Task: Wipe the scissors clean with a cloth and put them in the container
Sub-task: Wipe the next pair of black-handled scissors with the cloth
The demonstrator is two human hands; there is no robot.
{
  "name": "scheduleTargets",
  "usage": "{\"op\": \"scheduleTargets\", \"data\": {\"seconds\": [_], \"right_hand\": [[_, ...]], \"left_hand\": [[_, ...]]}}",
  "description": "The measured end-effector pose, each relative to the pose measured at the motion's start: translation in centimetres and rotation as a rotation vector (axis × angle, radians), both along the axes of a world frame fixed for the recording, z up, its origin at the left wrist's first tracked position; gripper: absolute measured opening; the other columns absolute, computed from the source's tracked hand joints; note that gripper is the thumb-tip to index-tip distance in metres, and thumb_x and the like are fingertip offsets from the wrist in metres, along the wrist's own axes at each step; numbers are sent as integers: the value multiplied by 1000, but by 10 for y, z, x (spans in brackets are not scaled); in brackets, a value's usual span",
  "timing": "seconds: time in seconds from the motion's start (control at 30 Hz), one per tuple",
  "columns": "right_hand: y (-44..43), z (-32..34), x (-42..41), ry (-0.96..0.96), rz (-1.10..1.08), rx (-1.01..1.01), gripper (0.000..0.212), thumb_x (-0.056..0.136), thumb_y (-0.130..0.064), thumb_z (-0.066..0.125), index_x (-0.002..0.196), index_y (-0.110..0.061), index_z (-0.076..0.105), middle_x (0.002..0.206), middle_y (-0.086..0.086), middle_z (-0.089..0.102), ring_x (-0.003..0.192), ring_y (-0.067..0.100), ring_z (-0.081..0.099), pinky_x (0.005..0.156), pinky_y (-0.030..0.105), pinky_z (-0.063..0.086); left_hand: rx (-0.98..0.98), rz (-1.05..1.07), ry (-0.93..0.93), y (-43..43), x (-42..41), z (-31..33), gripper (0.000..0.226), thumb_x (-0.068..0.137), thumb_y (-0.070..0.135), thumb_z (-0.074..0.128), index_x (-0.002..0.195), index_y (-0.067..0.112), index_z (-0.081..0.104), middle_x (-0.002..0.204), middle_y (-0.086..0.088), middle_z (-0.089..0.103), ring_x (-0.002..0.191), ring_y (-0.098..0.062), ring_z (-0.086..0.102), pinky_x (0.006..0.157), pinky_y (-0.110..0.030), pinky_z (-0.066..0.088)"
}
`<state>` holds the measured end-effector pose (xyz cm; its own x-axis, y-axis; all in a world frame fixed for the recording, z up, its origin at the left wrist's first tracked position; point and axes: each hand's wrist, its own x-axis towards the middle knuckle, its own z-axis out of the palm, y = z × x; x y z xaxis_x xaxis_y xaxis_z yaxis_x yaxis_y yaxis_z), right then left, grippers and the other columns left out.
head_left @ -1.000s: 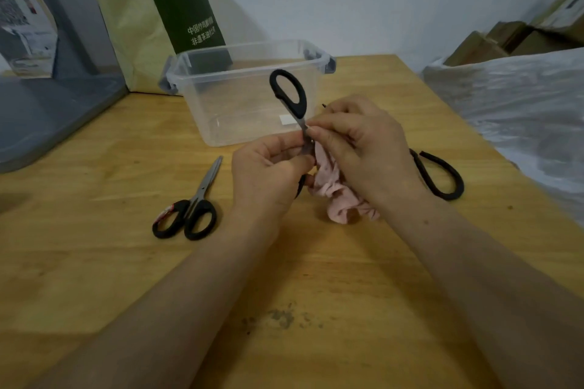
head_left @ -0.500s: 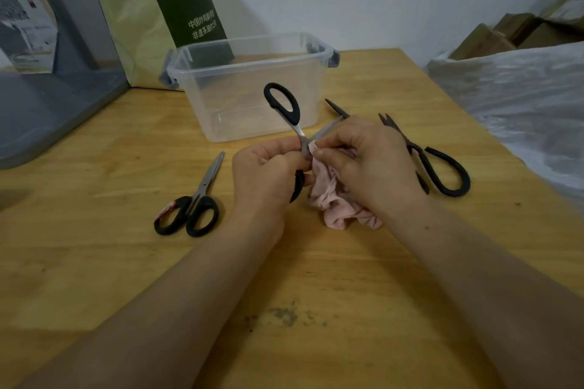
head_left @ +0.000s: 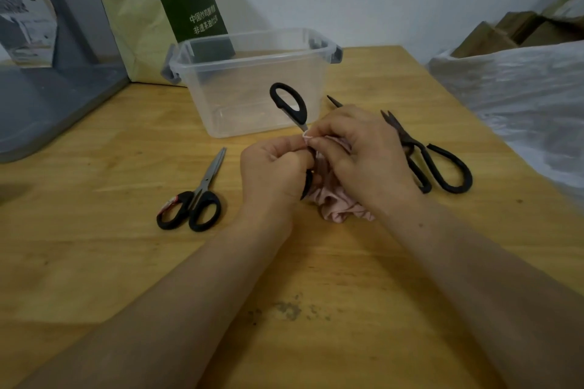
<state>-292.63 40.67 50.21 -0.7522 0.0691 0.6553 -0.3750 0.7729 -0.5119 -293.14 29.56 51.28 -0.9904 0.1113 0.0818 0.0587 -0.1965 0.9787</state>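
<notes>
My left hand (head_left: pixel 275 172) grips a pair of black-handled scissors (head_left: pixel 289 104), one handle loop standing up above my fingers. My right hand (head_left: pixel 363 155) pinches a pink cloth (head_left: pixel 339 205) against the scissors near the pivot. The blades are mostly hidden by my fingers and the cloth; a dark tip (head_left: pixel 333 101) pokes out beyond my right hand. The clear plastic container (head_left: pixel 221 73) stands just behind, open. A second pair of scissors (head_left: pixel 196 199) lies shut on the table to the left. A third, dark pair (head_left: pixel 429 158) lies to the right.
A wooden table (head_left: pixel 316 309) carries everything, with a dark stain near its front. A green and tan paper bag (head_left: pixel 151 9) stands behind the container. A grey stand base (head_left: pixel 47 110) sits at far left. Plastic-covered goods (head_left: pixel 521 98) and cardboard boxes border the right edge.
My right hand with the cloth has slid back toward the pivot, covering the blade that showed half a second ago. The scissors' upper handle has tilted slightly.
</notes>
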Motion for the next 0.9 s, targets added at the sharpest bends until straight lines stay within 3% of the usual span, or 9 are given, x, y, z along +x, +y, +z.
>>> {"op": "scheduleTargets", "data": {"seconds": [0.1, 0.2, 0.37, 0.43, 0.63, 0.73, 0.8, 0.9], "right_hand": [[8, -2, 2, -19, 26, 2, 10, 86, -19, 65, 91, -16, 73, 93, 0, 65, 89, 13, 60, 81, 34, 50], [17, 2, 2, -39, -131, -124, 9, 87, -19, 65, 93, -17, 71, 98, -1, 65, 94, 13, 60, 85, 31, 48], [1, 3, -1, -20, -93, -43, 10, 88, -17, 64, 94, -13, 71, 96, -1, 63, 90, 10, 55, 81, 19, 40], [1, 0, -1, 19, -52, -6, 10, 87, -15, 64, 91, -11, 71, 94, 1, 64, 88, 9, 55, 79, 17, 40], [11, -5, 1, 73, -3, 59, 12, 85, -16, 64, 90, -11, 73, 92, 2, 64, 87, 15, 60, 77, 30, 50], [12, -5, 1, 100, 19, 113, 12, 84, -15, 64, 90, -12, 74, 91, 2, 64, 83, 14, 60, 73, 28, 50], [13, -6, 2, 90, 47, 152, 14, 82, -14, 63, 89, -12, 75, 91, 2, 65, 81, 15, 61, 73, 25, 49], [15, -8, 2, 12, 58, 140, 14, 82, -12, 63, 90, -11, 75, 93, 4, 67, 85, 21, 64, 77, 35, 52]], "left_hand": [[33, 2, -17, 0, -1, 3, 41, 75, -19, 52, 57, 12, 71, 54, -7, 65, 49, -17, 60, 48, -23, 49], [60, -30, -29, 4, 1, 4, 52, 77, -19, 53, 46, 19, 70, 51, -2, 65, 49, -13, 61, 46, -20, 49], [-7, -11, 7, 5, 3, 1, 35, 79, -17, 50, 69, 7, 73, 53, -6, 64, 44, -14, 55, 43, -19, 45], [14, -6, -12, 3, 2, 2, 35, 78, -18, 50, 67, 6, 73, 53, -8, 63, 44, -15, 54, 43, -20, 44], [55, -10, -76, 4, 4, 2, 41, 73, -20, 50, 52, 9, 71, 50, -10, 59, 43, -16, 51, 42, -16, 41], [54, 2, -103, 3, 3, 2, 38, 71, -18, 51, 50, 8, 69, 51, -10, 58, 45, -16, 50, 43, -15, 41], [58, 18, -125, 2, 1, 3, 33, 71, -18, 51, 54, 5, 68, 53, -11, 57, 49, -19, 51, 45, -18, 43], [76, 42, -158, 0, -3, 1, 42, 73, -19, 52, 44, 9, 66, 53, -11, 58, 53, -22, 53, 45, -19, 44]]}}
